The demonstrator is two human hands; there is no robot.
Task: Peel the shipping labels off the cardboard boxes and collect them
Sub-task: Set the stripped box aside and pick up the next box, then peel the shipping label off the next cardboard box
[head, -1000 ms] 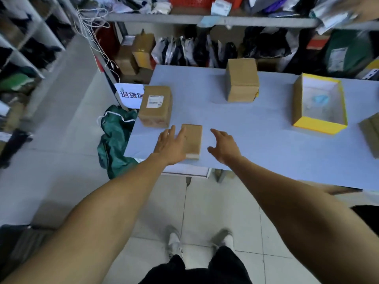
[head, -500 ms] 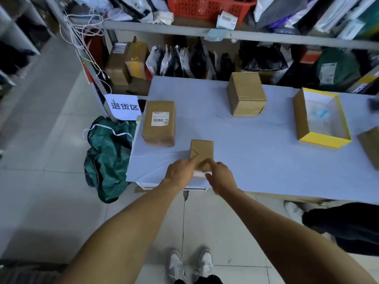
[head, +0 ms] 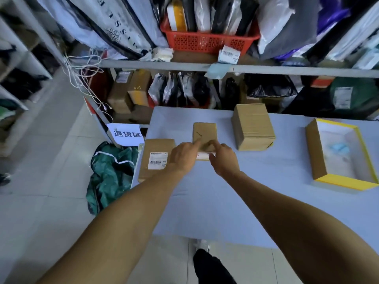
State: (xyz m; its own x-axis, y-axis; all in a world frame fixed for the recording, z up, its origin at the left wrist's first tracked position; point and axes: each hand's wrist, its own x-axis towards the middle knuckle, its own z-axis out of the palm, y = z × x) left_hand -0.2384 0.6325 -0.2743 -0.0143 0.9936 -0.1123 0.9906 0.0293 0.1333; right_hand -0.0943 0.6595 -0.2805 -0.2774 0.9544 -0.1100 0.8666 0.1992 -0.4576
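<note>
A small flat cardboard box lies on the pale blue table, and both hands grip its near end. My left hand holds its left near corner, my right hand its right near corner. A white strip shows on the box's near side between my fingers. To the left lies a brown box with a white shipping label on top. A taller plain cardboard box stands to the right.
An open yellow-edged box with bits of paper inside sits at the table's right. A green bag lies on the floor by the table's left edge, near a white paper sign. Shelves of parcels and a red basket stand behind.
Both hands have closed onto the small box's near end. The view has moved closer to the table, and the small box now lies farther from the table's front edge.
</note>
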